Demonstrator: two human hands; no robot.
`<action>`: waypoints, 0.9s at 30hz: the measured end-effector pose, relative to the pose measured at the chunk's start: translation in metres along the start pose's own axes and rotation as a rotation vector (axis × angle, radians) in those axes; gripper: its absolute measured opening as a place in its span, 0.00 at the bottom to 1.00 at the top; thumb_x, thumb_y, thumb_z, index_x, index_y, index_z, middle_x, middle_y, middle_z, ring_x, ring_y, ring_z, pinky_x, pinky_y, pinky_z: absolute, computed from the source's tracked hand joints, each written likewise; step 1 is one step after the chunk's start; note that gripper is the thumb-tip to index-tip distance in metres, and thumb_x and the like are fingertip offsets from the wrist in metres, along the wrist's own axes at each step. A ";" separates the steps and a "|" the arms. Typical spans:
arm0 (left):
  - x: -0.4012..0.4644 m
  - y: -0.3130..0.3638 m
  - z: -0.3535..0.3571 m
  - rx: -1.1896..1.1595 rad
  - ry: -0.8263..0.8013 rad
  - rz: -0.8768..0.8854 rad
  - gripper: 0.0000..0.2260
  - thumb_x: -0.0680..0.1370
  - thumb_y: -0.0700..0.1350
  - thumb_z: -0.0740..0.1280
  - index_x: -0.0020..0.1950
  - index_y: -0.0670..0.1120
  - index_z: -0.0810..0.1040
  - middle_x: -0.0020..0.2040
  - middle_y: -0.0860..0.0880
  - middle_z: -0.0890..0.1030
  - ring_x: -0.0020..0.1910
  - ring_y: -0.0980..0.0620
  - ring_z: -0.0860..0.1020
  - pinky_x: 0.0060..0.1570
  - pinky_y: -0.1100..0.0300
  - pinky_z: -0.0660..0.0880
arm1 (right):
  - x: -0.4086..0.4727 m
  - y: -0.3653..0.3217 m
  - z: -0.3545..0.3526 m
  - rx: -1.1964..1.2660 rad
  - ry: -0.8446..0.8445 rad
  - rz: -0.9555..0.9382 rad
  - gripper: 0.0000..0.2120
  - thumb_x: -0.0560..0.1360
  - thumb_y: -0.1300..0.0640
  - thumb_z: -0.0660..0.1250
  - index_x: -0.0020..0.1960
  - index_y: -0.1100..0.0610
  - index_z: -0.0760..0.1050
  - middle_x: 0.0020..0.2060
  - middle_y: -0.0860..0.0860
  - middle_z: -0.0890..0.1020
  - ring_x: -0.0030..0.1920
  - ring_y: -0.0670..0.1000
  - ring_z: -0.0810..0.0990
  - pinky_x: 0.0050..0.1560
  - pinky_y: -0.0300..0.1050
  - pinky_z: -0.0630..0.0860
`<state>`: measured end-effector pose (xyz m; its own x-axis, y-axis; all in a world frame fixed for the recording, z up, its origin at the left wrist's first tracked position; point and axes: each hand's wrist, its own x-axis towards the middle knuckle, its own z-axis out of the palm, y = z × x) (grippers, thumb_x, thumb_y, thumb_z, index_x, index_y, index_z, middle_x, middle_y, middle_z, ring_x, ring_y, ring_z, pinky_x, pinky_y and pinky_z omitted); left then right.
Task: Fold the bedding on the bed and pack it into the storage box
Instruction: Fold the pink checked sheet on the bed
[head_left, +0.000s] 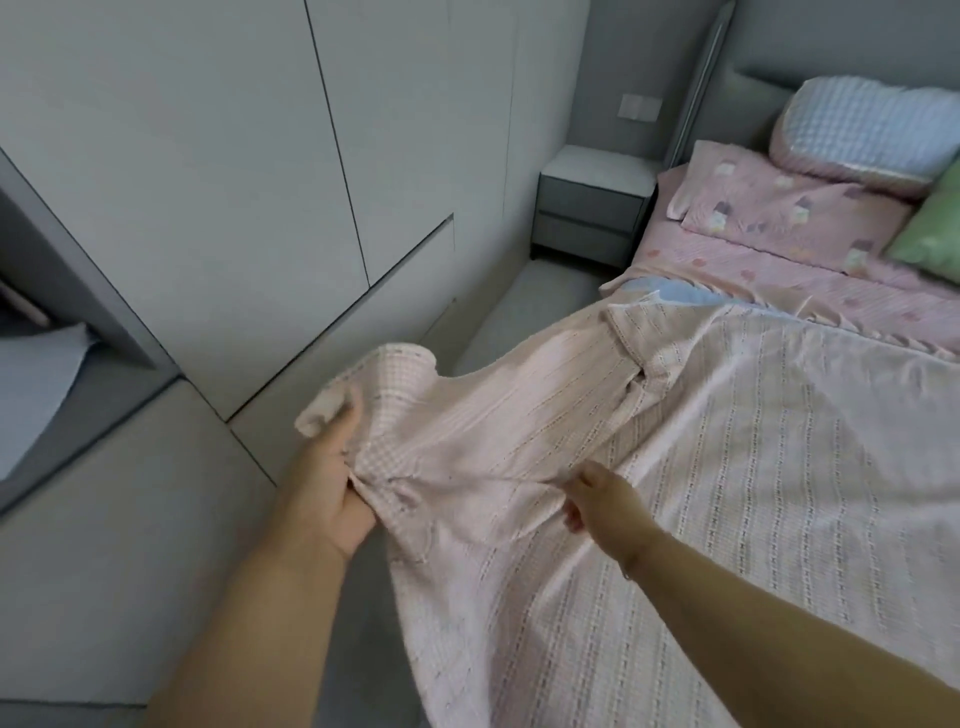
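You had the pink blanket (675, 467) spread over the near part of the bed (753, 270), its left side hanging off the bed's left edge toward the floor, and you held it by that overhanging edge. Your left hand (332, 483) was clamped on a bunched corner, with the checked underside flipped up above your fingers; your right hand (597, 499) pinched the same edge a little further along, so the two hands were apart with a short, slack run of cloth between them. The blanket's far left corner was already turned back on itself near the middle of the bed's left edge (a stray flap, by the look of it, not a deliberate fold). No storage box showed in this view, so I judged you were only at the start of the folding. To do this step well, you needed to slide your hands apart along the hem until the edge ran taut, then find the true corner instead of a fistful of fabric. A bunched grip would have carried wrinkles into every later fold. You would also have done well to flatten that turned-back flap before bringing edge to edge, and to keep the cloth clear of the pillows (795, 202) at the head of the bed.
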<state>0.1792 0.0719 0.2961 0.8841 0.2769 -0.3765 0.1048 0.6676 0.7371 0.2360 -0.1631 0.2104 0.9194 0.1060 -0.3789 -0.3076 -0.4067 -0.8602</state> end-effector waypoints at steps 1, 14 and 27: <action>-0.010 -0.007 0.004 0.040 -0.004 -0.027 0.15 0.80 0.49 0.62 0.55 0.40 0.83 0.57 0.38 0.82 0.52 0.42 0.82 0.50 0.46 0.79 | 0.003 -0.014 -0.005 0.004 0.021 -0.043 0.12 0.80 0.53 0.61 0.44 0.60 0.75 0.32 0.52 0.76 0.32 0.49 0.75 0.35 0.42 0.74; -0.090 -0.054 0.004 0.581 -0.135 0.235 0.27 0.63 0.66 0.72 0.50 0.46 0.84 0.47 0.44 0.85 0.47 0.44 0.82 0.48 0.49 0.77 | 0.008 -0.070 0.005 0.048 -0.439 -0.001 0.28 0.80 0.39 0.49 0.45 0.59 0.78 0.34 0.51 0.80 0.30 0.52 0.76 0.27 0.38 0.74; -0.147 -0.100 0.052 0.710 0.126 0.314 0.23 0.75 0.50 0.68 0.20 0.47 0.70 0.18 0.54 0.66 0.20 0.62 0.63 0.22 0.71 0.59 | 0.018 -0.045 -0.088 0.922 -0.028 0.239 0.08 0.74 0.73 0.63 0.47 0.61 0.71 0.40 0.55 0.75 0.35 0.49 0.74 0.29 0.37 0.77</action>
<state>0.0622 -0.0721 0.3070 0.8665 0.4843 -0.1208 0.1624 -0.0447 0.9857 0.2879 -0.2229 0.2719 0.8045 0.1391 -0.5774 -0.5699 0.4544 -0.6846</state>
